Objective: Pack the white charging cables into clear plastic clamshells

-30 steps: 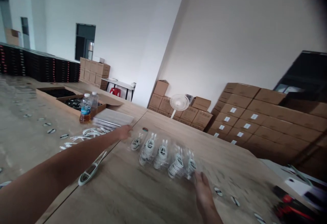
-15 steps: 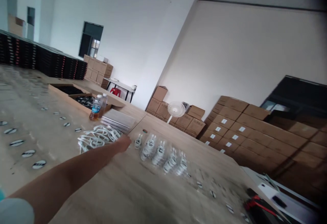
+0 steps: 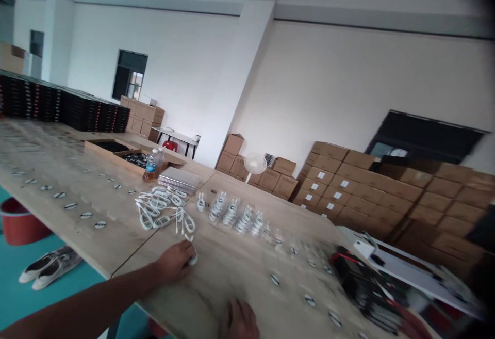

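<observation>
My left hand (image 3: 176,261) rests on the wooden table with its fingers closed on a coiled white cable (image 3: 193,256). Just beyond it lies a loose heap of white cables (image 3: 160,205). At the lower edge of the view, my right hand (image 3: 240,319) lies on the tabletop, fingers slightly bent and apart, with no object visible in them. To the right of the heap, coiled cables in clear bags stand in a row of piles (image 3: 231,212). Small clear bags with oval black-and-white labels (image 3: 275,279) are spread flat to the right of my hands.
Behind the heap are a stack of clear plastic sheets (image 3: 180,180), bottles (image 3: 150,167) and an open carton of black parts (image 3: 112,148). Black boxes (image 3: 83,112) line the far left. A black-and-red bundle (image 3: 363,282) lies right. Shoes (image 3: 52,267) and a red tub (image 3: 21,223) are on the floor.
My left hand has drawn back toward me from beside the cable heap, now with a white cable. My right hand has come into view at the bottom. The camera view has shifted.
</observation>
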`<control>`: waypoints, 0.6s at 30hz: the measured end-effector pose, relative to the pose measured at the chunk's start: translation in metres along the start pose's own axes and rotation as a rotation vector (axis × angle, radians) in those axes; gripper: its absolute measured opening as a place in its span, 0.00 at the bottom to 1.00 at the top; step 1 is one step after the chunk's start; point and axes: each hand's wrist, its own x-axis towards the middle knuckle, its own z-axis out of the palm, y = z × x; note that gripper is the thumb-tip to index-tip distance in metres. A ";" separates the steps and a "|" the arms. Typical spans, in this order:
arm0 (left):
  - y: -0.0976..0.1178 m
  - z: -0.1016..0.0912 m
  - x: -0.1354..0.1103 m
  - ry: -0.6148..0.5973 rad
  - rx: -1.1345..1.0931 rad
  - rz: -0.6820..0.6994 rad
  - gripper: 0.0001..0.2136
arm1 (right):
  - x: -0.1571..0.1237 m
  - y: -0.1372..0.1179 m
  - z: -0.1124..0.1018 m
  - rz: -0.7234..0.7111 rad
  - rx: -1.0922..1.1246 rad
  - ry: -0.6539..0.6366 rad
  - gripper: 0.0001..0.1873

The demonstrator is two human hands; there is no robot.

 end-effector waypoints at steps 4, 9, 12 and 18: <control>0.004 -0.005 -0.012 0.010 -0.037 -0.011 0.05 | -0.011 -0.030 -0.026 -0.021 -0.100 -0.175 0.21; 0.002 -0.011 -0.013 0.040 0.030 -0.008 0.05 | -0.028 -0.040 -0.047 -0.023 -0.159 -0.255 0.24; 0.002 -0.014 -0.013 0.133 0.082 0.010 0.07 | -0.033 -0.040 -0.049 0.009 -0.184 -0.279 0.25; 0.004 -0.017 -0.014 0.215 0.025 0.197 0.10 | -0.031 -0.046 -0.050 0.074 -0.216 -0.291 0.26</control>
